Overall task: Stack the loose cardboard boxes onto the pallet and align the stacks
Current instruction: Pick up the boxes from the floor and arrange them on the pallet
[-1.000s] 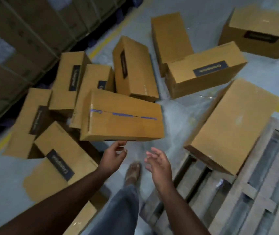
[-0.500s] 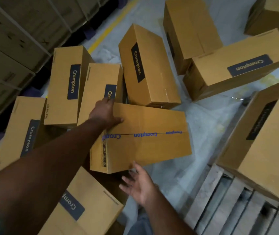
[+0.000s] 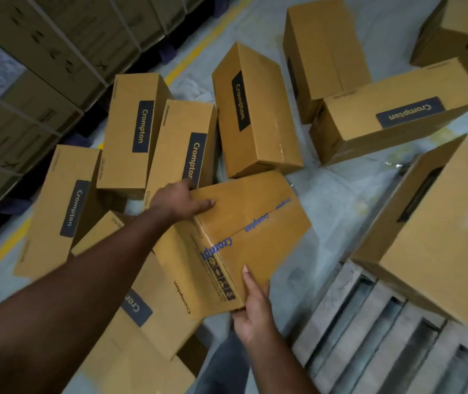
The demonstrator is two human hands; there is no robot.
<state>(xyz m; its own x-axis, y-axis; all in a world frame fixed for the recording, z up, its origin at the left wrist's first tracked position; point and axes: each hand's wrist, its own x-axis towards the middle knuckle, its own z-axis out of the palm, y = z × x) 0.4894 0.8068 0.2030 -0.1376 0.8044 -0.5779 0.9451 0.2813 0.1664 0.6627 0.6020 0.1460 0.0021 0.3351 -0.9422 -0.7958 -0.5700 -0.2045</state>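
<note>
Trouble could come from the way the tilted brown cardboard box with blue tape is held. The left hand grips its far top edge, with the thumb lying on top and the fingers curled over the edge. The right hand holds its near bottom corner, with the thumb up the side and the palm under it. That is only two corners. If one hand slips, I think the box could swing down and land on the flat brown cardboard box with a dark label just below it, or on the person's leg under it.

This held box is left of the grey wooden pallet, near it but not yet over it. The pallet has gaps between its planks. A box put down crooked could catch an edge there and tip.

One big plain brown cardboard box already sits on the far part of the pallet. If the held box bumps it, both could end up out of line.

More brown cardboard boxes with dark labels lie on the floor left of the pallet, leaning on each other. Pulling one out could make the others slide.

All the boxes are shut, so I cannot tell what is inside them.
</note>
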